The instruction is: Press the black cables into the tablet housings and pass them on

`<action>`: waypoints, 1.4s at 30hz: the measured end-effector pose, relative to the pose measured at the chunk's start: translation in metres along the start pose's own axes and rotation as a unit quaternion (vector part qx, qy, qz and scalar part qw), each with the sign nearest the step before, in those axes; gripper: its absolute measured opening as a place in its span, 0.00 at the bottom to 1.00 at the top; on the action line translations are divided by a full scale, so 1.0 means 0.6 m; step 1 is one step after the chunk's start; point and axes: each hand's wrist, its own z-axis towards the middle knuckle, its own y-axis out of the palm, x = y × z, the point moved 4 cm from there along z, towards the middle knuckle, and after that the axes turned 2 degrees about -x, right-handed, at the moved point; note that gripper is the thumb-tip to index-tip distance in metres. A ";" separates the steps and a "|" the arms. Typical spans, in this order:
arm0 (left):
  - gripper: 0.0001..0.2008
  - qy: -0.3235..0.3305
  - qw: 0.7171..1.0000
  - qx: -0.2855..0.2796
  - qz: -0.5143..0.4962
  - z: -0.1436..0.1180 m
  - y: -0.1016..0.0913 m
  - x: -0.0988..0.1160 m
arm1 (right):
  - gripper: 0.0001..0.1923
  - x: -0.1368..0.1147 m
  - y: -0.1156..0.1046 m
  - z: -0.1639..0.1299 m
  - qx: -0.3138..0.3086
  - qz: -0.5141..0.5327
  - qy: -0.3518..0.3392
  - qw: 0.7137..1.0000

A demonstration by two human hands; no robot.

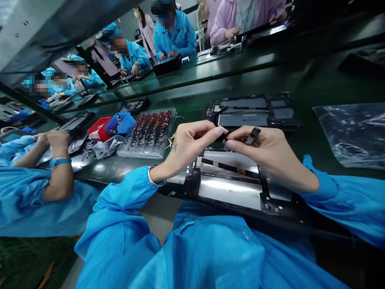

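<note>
Two hands pinch one small part above an open device frame

Both hands meet just above the open device frame (231, 188), which lies flat at the near edge of the green surface (192, 92), pressed close to the person's body. The left hand (188, 146) has its fingers narrowed to a pinch, thumb and forefinger closed on one end of a small dark strip part (251, 136); the right hand (264, 150) closes on the other end, its fingers curled around it. Holding the part between two pinches keeps it taut and steady right over the frame's upper edge, where it seems meant to sit.

A second open frame (252, 110) lies farther back, apart from the first. To the left, a clear parts tray (148, 132) with rows of red and black pieces stands within easy reach of the left hand, with red and blue bins (111, 126) and small plastic bags beside it. A crumpled clear bag (351, 132) rests to the right.

Room is tight on the left: a co-worker's hand (55, 140) works at the neighbouring place. The strip of surface between tray and frame stays open, and so does the stretch behind the second frame.
</note>
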 end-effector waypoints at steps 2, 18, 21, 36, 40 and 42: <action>0.19 -0.012 1.000 0.006 0.001 -0.004 0.000 -0.004 | 0.17 0.000 -0.003 -0.002 0.018 -0.013 -0.004 1.000; 0.20 0.035 0.990 -0.102 0.087 -0.002 0.010 -0.016 | 0.05 0.025 -0.024 -0.008 -0.035 -0.073 -0.015 0.997; 0.21 0.023 0.989 -0.114 0.087 0.001 0.012 -0.022 | 0.08 0.036 -0.022 -0.012 -0.031 -0.063 0.015 0.997; 0.17 0.104 0.939 -0.184 0.273 -0.019 0.016 -0.096 | 0.09 0.054 -0.081 -0.027 -0.218 -0.234 0.147 0.936; 0.16 0.128 0.941 -0.209 0.234 -0.010 0.023 -0.100 | 0.14 0.074 -0.094 -0.034 -0.258 -0.259 0.218 0.905; 0.14 0.160 0.939 -0.216 0.215 -0.006 0.030 -0.101 | 0.15 0.076 -0.098 -0.033 -0.259 -0.277 0.224 0.898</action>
